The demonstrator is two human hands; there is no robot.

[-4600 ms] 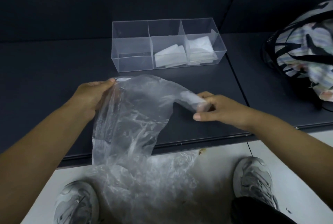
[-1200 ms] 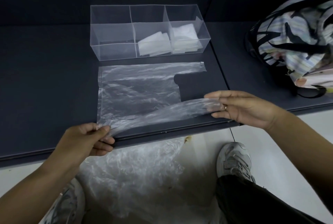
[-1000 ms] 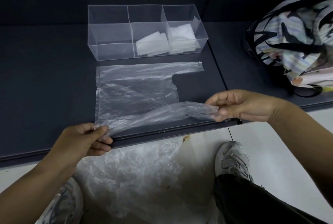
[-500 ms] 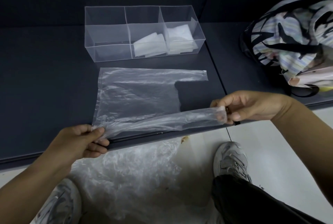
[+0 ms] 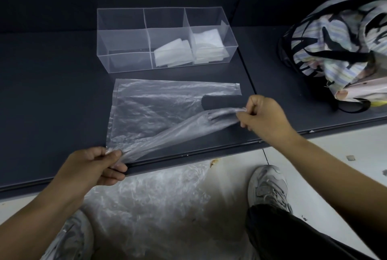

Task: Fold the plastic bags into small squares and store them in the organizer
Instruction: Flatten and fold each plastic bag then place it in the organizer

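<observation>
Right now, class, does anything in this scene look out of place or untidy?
Yes: a crumpled clear plastic sheet lies on the floor below the dark table edge, between the grey shoes, with a brownish floor stain beside it.

Bare table (image 5: 52, 92) lies open left of the spread plastic bag (image 5: 150, 111). The organizer (image 5: 163, 38) blocks the far side. A patterned bag (image 5: 339, 35) crowds the right.

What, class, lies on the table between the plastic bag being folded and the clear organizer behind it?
Nothing visible. Bare dark table separates the plastic bag from the organizer, whose top is open and whose left compartment looks empty.
</observation>
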